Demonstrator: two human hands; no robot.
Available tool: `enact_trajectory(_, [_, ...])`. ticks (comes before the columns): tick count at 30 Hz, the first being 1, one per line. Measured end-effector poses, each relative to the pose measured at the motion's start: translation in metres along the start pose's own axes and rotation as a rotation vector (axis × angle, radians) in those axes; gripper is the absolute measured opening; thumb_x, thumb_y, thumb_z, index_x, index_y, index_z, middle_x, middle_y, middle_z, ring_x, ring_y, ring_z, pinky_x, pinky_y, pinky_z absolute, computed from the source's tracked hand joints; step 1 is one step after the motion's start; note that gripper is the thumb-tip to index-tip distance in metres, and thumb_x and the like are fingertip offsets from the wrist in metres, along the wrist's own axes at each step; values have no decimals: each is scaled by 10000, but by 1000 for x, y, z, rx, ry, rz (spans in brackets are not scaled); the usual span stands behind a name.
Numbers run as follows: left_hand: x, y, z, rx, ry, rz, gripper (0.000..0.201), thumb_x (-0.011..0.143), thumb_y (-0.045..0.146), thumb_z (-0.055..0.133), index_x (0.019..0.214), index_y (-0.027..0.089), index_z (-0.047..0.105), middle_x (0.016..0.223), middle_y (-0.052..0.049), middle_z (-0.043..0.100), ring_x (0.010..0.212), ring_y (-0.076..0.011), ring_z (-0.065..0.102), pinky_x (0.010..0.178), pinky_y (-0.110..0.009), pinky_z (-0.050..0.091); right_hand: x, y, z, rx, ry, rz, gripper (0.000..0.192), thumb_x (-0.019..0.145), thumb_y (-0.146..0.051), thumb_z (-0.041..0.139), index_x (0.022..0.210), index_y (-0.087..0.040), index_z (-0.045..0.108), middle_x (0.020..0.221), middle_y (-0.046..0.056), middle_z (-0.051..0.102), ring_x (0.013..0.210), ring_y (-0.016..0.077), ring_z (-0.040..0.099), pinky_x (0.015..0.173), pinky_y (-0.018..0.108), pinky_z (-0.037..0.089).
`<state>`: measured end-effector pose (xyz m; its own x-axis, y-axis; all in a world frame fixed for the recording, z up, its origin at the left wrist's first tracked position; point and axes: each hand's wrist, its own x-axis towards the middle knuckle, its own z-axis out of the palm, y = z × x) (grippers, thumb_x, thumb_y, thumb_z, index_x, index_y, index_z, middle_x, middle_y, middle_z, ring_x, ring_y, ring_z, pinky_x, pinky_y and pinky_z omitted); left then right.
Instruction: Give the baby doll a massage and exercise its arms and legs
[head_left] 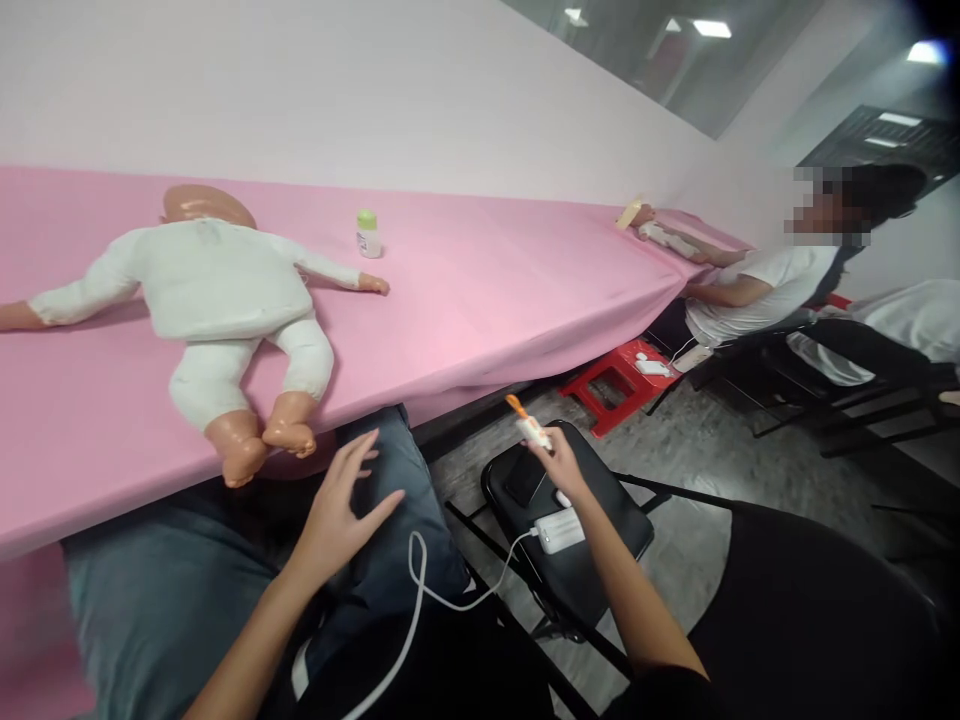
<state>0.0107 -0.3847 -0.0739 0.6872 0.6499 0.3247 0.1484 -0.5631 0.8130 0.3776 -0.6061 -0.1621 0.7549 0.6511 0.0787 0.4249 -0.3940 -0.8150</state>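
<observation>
Gripping an orange-tipped white tube (528,424), the right hand (559,462) hovers over the chair; left hand (341,510) rests spread open on the knee; no label is legible.

doll (217,290) on pink table (480,290) | bottle (367,233) | red stool (619,380)

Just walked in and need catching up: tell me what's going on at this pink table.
A seated person holds a small white stick with an orange tip in the right hand, above a black chair bearing a phone and a white power bank. The left hand rests open on their jeans. A baby doll lies on the table by a small bottle.
</observation>
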Motion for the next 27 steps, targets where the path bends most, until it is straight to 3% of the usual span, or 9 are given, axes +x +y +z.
enact_trajectory(2, [-18,-16,-14,9,-3,-45,585,928,408,659,1481,313,490,1513,-102,464,1227,-291,622,970,-448,593,13,52,-24,-120,172,200,590,878,-592,552,1261,-142,546,1060,118,701,905,253,686,843,390,547])
enact_trajectory(5, [-47,-41,-30,50,-30,-117,439,935,434,645,1356,312,613,1515,-81,463,1237,-295,613,947,-430,610,14,107,-55,-232,221,299,663,834,-499,551,1337,-69,504,1169,204,667,1021,320,662,931,456,508])
enact_trajectory(9, [-71,-62,-40,39,-14,-197,369,936,457,637,1270,303,671,1523,-74,456,1146,-271,666,922,-415,625,-4,147,-73,-391,231,407,687,815,-387,510,1400,-26,505,1300,259,599,1240,368,559,1063,468,416])
enact_trajectory(13, [-76,-66,-41,46,10,-240,353,928,478,641,1223,291,692,1491,-78,483,1062,-248,702,898,-397,631,-21,170,-65,-517,214,514,696,789,-313,531,1425,-32,522,1321,259,584,1282,376,531,1094,467,382])
enact_trajectory(17, [-75,-62,-38,55,19,-234,323,930,474,635,1182,285,706,1466,-75,501,1030,-232,709,866,-368,636,-28,168,-47,-593,232,546,680,837,-360,532,1456,-80,516,1418,241,529,1354,393,452,1130,497,334])
enact_trajectory(19, [-75,-61,-35,71,30,-217,305,935,466,628,1163,281,712,1453,-75,513,1075,-244,692,870,-363,631,-25,153,-31,-632,268,475,692,886,-442,521,1493,-112,477,1482,222,475,1399,397,388,1153,509,294])
enact_trajectory(22, [-75,-59,-29,90,43,-188,296,939,458,621,1156,280,717,1439,-78,531,1094,-254,683,873,-362,625,-15,121,7,-693,243,312,694,952,-582,454,1496,-151,471,1428,208,518,1335,382,454,1104,501,344])
enact_trajectory(24, [-76,-58,-25,102,43,-179,297,940,454,618,1158,281,721,1436,-81,541,1064,-250,695,877,-362,623,-6,100,38,-716,185,368,861,899,-687,512,1530,-110,407,1443,240,488,1328,408,453,1067,503,378])
enact_trajectory(27, [-77,-57,-20,92,46,-156,282,938,440,620,1149,291,734,1428,-82,557,1052,-250,707,866,-346,626,5,81,79,-677,63,604,1095,784,-725,652,1570,-52,293,1497,306,394,1330,460,431,1018,528,410])
